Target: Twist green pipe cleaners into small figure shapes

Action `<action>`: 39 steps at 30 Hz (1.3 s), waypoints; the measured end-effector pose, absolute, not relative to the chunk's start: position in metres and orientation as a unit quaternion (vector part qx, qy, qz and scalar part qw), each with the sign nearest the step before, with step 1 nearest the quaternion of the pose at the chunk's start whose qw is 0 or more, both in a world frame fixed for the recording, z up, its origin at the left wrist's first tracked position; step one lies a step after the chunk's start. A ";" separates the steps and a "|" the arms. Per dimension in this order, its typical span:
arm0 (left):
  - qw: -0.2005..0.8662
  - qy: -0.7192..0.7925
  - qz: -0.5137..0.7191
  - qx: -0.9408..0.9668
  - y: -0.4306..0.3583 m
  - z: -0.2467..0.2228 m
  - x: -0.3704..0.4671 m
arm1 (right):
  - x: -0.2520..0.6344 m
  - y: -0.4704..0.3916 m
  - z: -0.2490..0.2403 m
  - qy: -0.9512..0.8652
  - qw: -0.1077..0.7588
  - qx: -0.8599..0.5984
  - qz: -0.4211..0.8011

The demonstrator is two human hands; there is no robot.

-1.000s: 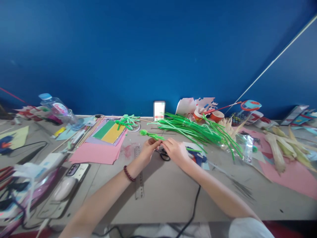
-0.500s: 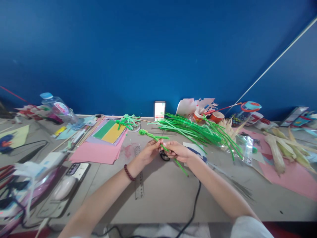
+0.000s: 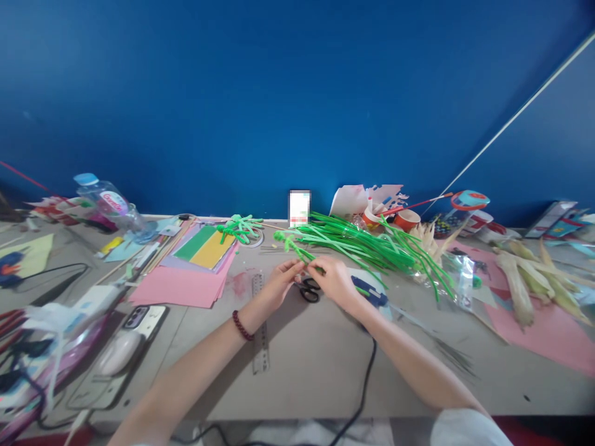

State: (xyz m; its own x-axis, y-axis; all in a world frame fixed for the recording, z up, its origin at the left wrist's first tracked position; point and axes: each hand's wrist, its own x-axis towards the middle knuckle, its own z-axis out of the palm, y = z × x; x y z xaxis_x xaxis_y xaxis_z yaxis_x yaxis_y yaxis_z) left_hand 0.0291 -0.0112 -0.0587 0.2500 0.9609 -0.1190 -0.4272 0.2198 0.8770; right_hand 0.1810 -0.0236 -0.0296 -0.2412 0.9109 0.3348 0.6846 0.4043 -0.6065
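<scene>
So I've got both sets of fingers up close together over the desk (image 3: 325,371), right around the same green stem (image 3: 290,244). My left fingers (image 3: 292,267) are pinched in, tips nearly together, on the lower part of it. My right fingers (image 3: 318,265) are bunched just beside them and closed down on it too, though honestly the exact contact spot is hidden behind the knuckles. The stem pokes out beyond both sets of fingertips, leaning up and to the left, with a lighter green fuzzy bit at the far end.

Black scissors (image 3: 310,296) are lying right under the fingers, handle loops toward me. The clear ruler (image 3: 261,322) is just left of them, partly behind my left wrist, which has a dark beaded bracelet (image 3: 242,325) on it. The blue glue gun (image 3: 372,292) is off to the right, past the right fingers and near that wrist.

Beyond the fingers and to the right there's a big messy pile of green stems (image 3: 367,244). Straight ahead, a phone (image 3: 299,207) stands upright by the blue wall (image 3: 297,111), screen blurred out. Ahead and left is a smaller green bunch (image 3: 240,228) touching a tape roll (image 3: 256,240), with pink paper (image 3: 179,289) nearer me, left of the left fingers.
</scene>
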 end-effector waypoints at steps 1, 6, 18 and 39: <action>0.677 0.370 0.503 0.390 -0.012 -0.059 0.029 | 0.180 -0.027 -0.030 -0.784 0.307 -0.528 0.111; 0.598 0.421 0.524 0.437 -0.013 -0.062 0.030 | 0.174 -0.038 -0.035 -0.819 0.214 -0.529 -0.053; 0.675 0.320 0.562 0.354 -0.015 -0.053 0.032 | 0.184 -0.017 -0.028 -0.619 0.342 -0.455 0.541; 0.692 0.392 0.508 0.329 -0.015 -0.059 0.029 | 0.175 -0.029 -0.033 -0.788 0.245 -0.561 0.069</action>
